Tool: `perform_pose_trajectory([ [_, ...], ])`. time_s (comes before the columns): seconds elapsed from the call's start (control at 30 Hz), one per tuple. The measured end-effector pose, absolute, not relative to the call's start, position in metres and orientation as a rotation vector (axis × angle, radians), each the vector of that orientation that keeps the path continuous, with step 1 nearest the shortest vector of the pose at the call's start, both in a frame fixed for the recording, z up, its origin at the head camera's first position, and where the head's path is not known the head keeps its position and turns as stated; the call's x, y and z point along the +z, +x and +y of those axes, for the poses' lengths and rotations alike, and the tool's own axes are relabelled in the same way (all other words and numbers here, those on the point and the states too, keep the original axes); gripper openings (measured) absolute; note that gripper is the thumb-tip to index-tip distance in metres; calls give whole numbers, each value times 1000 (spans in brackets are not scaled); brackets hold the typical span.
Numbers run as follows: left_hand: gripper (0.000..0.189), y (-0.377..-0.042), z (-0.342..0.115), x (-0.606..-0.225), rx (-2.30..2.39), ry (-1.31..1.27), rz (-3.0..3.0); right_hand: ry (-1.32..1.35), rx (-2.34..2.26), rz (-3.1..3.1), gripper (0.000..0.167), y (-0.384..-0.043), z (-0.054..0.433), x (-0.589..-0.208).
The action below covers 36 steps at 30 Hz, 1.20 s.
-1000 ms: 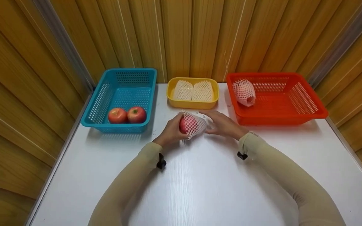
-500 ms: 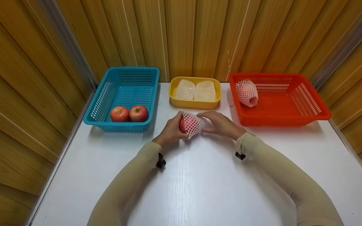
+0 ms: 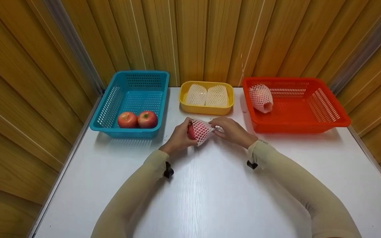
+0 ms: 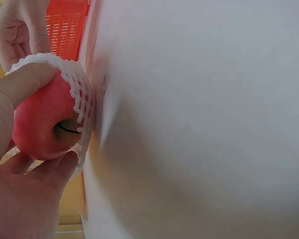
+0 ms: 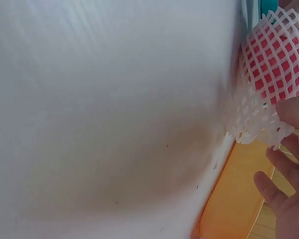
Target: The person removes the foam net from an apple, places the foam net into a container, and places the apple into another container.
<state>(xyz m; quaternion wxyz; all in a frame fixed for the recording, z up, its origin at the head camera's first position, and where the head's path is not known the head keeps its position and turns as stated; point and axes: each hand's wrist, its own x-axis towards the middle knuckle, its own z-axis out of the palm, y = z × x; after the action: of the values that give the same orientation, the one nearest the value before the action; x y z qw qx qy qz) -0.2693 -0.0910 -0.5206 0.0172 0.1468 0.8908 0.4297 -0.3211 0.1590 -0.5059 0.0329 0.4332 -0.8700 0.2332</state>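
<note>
A red apple (image 4: pixel 42 119) sits partly inside a white foam net sleeve (image 3: pixel 202 129), its stem end bare toward the left. My left hand (image 3: pixel 180 137) grips the apple, thumb on one side and fingers on the other, with the sleeve's edge near the thumb. At the sleeve's far end, my right hand (image 3: pixel 232 131) pinches the loose netting between thumb and fingers. In the right wrist view the net (image 5: pixel 274 64) is stretched over the apple's red skin, and its narrow end hangs by the right thumb.
On the left, a blue basket (image 3: pixel 126 132) holds two bare apples (image 3: pixel 147 119). Behind the hands, a yellow container (image 3: pixel 206 110) holds foam sleeves (image 3: pixel 217 96). A red basket (image 3: pixel 296 128) to the right holds one sleeved apple (image 3: pixel 261 98). Wooden-patterned walls enclose the white table (image 3: pixel 190 198).
My right hand has moved slightly left and its fingers have closed onto the sleeve's end, drawing it narrower. My left hand keeps its grip on the apple.
</note>
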Motion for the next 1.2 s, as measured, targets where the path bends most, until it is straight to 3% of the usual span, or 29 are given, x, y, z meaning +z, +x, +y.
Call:
perform_pose_trajectory([
  [0.27,82,-263,-96,-523,1386,516,2794,1348,746,-2621,33,-320,160,-506],
  [0.7,84,-254,-106,-524,1362,557,2856,1294,834,-2627,12,-321,159,-500],
  [1.2,77,-249,-118,-530,1419,597,2865,1198,904,-2596,18,-325,166,-492],
])
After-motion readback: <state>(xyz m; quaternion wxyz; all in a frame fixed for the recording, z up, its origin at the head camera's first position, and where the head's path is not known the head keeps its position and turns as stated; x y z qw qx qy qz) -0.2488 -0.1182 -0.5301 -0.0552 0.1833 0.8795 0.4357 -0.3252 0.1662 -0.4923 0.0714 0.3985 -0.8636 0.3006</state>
